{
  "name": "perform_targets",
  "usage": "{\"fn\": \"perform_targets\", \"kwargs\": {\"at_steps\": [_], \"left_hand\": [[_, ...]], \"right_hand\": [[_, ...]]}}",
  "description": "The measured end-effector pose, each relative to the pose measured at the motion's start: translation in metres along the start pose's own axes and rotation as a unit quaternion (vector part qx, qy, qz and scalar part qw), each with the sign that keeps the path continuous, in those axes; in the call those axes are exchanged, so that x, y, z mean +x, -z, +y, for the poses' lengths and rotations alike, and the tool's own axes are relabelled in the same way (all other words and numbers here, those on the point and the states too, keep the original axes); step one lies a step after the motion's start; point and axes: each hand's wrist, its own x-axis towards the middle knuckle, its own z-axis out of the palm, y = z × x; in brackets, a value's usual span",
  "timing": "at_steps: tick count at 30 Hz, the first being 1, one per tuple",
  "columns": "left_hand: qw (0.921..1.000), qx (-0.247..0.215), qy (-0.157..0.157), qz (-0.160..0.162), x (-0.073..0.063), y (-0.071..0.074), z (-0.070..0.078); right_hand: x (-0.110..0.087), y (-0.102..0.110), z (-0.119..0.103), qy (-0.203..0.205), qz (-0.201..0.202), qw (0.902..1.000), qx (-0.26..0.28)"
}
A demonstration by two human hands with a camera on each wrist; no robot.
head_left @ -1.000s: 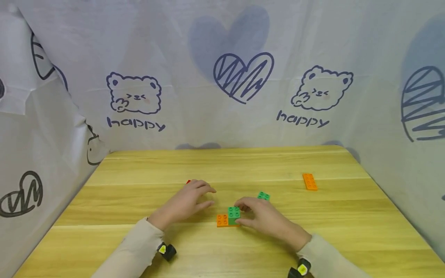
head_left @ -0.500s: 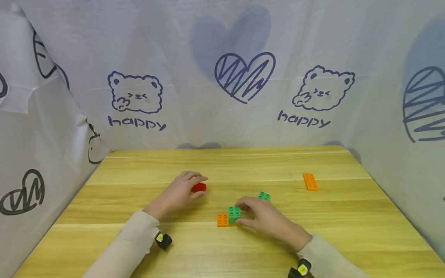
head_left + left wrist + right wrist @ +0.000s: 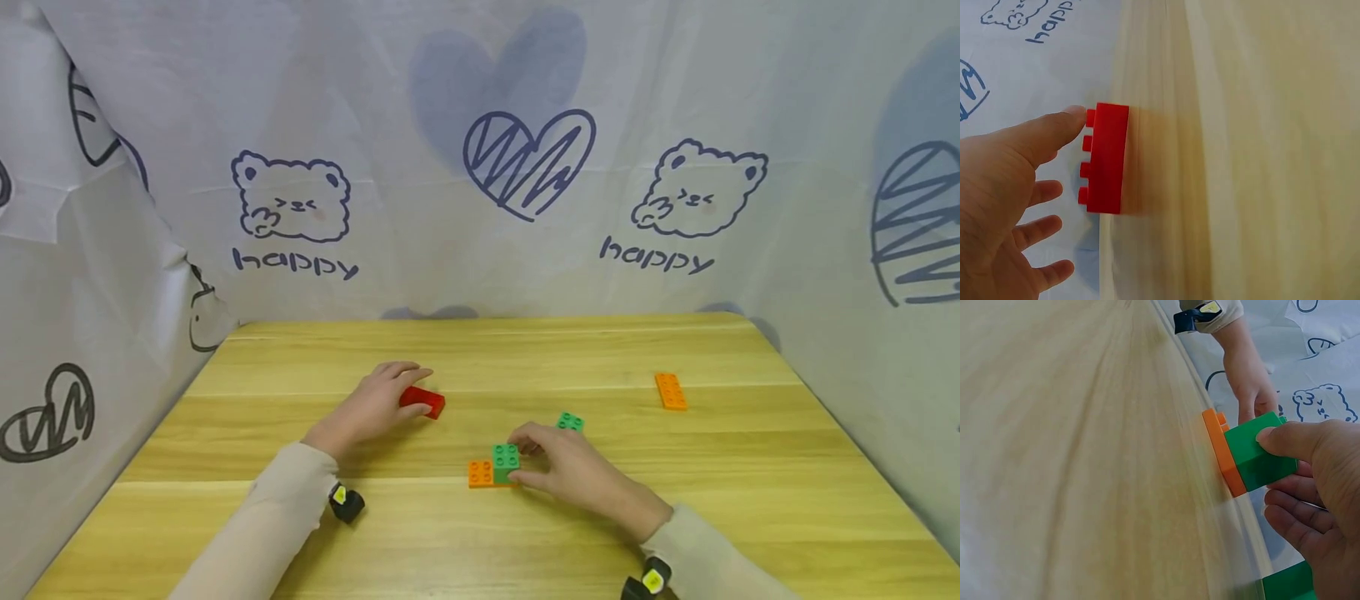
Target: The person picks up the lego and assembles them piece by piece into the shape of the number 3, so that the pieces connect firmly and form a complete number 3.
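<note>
My left hand [image 3: 371, 402] hovers at a red toy building brick [image 3: 433, 402], fingers spread. In the left wrist view the thumb tip is right at an end stud of the red brick [image 3: 1108, 159], and the other fingers are apart from it. My right hand [image 3: 573, 471] pinches a green block [image 3: 506, 465] between thumb and fingers. This green block stands on the right part of an orange flat brick [image 3: 480, 474], whose studs show on the left. In the right wrist view the thumb presses the side of the green block [image 3: 1254, 459].
Behind my right hand lies another green brick [image 3: 570, 421], partly hidden by it. A second orange flat brick [image 3: 671, 392] rests farther back on the right of the wooden table [image 3: 525, 350]. A printed white cloth [image 3: 420, 275] hangs behind the table.
My left hand has moved left and slightly back, uncovering more of the red brick, which has come into view under it. The right hand stays on the green block.
</note>
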Motion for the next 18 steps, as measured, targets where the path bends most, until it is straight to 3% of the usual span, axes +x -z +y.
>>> {"fn": "perform_targets", "kwargs": {"at_steps": [10,18], "left_hand": [[0.9992,-0.010,0.019,-0.032,0.003,-0.003,-0.010],[0.9990,-0.011,0.015,-0.040,0.005,-0.007,-0.015]], "right_hand": [[0.000,-0.001,0.002,0.002,0.000,1.0000,0.006],[0.000,-0.002,0.002,0.002,0.000,1.0000,0.000]]}}
